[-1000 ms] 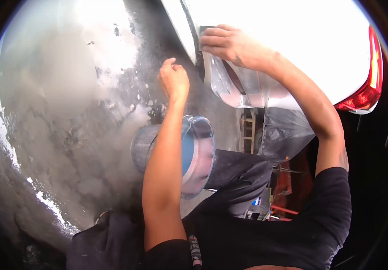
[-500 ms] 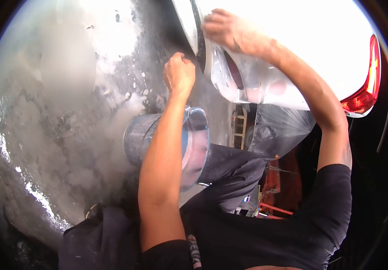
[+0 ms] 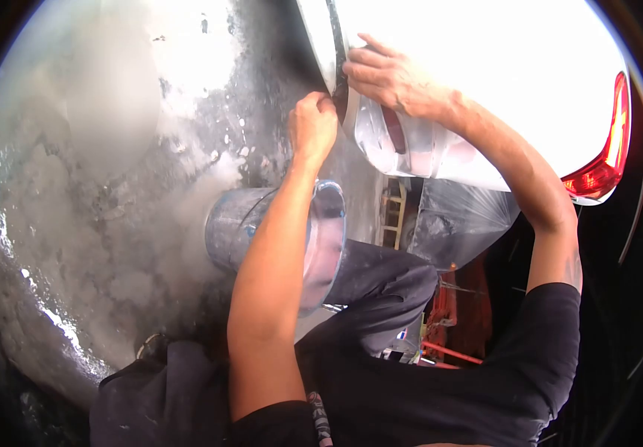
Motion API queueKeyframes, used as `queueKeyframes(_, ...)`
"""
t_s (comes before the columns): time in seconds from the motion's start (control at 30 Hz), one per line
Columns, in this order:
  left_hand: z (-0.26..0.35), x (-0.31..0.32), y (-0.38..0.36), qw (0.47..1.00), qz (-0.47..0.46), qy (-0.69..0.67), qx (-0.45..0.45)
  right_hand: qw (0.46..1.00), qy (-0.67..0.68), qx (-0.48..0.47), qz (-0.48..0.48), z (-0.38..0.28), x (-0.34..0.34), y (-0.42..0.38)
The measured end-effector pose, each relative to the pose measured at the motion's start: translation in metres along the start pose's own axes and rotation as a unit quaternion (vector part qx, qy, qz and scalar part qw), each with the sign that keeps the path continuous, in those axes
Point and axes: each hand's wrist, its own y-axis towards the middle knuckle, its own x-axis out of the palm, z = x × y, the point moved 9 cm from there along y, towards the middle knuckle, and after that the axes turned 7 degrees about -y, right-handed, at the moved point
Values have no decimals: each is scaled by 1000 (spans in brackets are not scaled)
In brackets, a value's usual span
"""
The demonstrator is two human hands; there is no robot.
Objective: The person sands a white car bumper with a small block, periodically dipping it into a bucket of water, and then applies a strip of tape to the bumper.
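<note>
My left hand (image 3: pixel 314 127) is closed, its fingertips pinched at the dark edge strip (image 3: pixel 341 89) of a white car body. Whatever lies between those fingers is hidden. Just above and to the right, my right hand (image 3: pixel 392 78) rests against the white body panel (image 3: pixel 478 67). Its fingers are bent a little and apart, with the tips along the panel's edge. Below the hands is the bumper corner (image 3: pixel 377 138), with a dark reddish reflector (image 3: pixel 394 130) set in it. A scuffed blue-grey bucket (image 3: pixel 235 223) appears sideways behind my left forearm.
A lit red tail light (image 3: pixel 606 153) sits at the car's right end. Clear plastic sheeting (image 3: pixel 455 223) hangs below the bumper, beside a yellowish slotted frame (image 3: pixel 391 212). The stained grey floor (image 3: pixel 142 223) fills the left side. Red metal parts (image 3: pixel 452 320) show near my leg.
My left hand has moved up and right to the panel's edge strip. My right hand has come down slightly, and its fingers have spread against the panel.
</note>
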Motion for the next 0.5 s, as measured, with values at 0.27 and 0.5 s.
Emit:
queueKeyframes(0.27,-7,6,-1,1000,-3,1,7,1000,21,5,3,0,-4,1)
queueKeyframes(0.5,3,8,-1,990,-18,-136,36,998,25,16,-57,16,7,11)
